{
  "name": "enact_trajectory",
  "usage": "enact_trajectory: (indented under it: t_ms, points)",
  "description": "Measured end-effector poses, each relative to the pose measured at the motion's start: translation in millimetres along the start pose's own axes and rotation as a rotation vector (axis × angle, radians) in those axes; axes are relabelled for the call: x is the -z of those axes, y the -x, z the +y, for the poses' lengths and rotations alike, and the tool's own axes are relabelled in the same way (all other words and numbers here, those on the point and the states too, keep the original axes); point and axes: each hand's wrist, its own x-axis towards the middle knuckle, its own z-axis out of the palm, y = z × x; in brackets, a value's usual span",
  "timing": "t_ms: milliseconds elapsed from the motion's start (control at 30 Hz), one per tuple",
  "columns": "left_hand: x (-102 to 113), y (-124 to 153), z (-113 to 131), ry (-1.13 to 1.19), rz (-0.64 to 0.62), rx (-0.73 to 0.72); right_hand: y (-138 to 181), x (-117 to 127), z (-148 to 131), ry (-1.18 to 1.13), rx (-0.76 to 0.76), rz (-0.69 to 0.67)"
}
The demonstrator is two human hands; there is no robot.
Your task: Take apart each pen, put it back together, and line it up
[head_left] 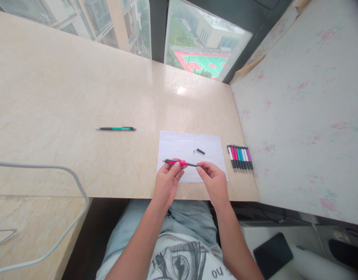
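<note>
Over a sheet of paper (170,149), my left hand (166,182) grips the pink barrel of a pen (183,163) between thumb and fingers. The clip end points left. From the barrel's right end sticks out a thin dark inner tube (192,165). My right hand (215,181) pinches the far end of that tube, and its fingertips cover the end. A short black grip sleeve (200,151) lies on the paper just beyond my hands. Beside it sits a tiny metallic piece (193,151), probably the pen's tip.
Several pens (240,158) of mixed colours lie in a row right of the paper, near the wall. A green and black pen (117,128) lies alone to the left. A white cable (76,179) loops over the lower left. Handwriting fills the paper's top edge.
</note>
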Motion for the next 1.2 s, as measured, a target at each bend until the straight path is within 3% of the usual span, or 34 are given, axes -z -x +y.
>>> enact_trajectory:
  t_ms: [533,833,1200]
  points:
    - [1,1,1,-0.062,-0.045,-0.024,-6,11,-14,0.306,0.118,-0.054]
    - [1,0,2,-0.046,-0.049,-0.027,-8,8,-9,0.184,0.117,-0.146]
    - [3,-2,0,-0.050,-0.053,-0.016,-11,6,-10,0.241,0.100,-0.126]
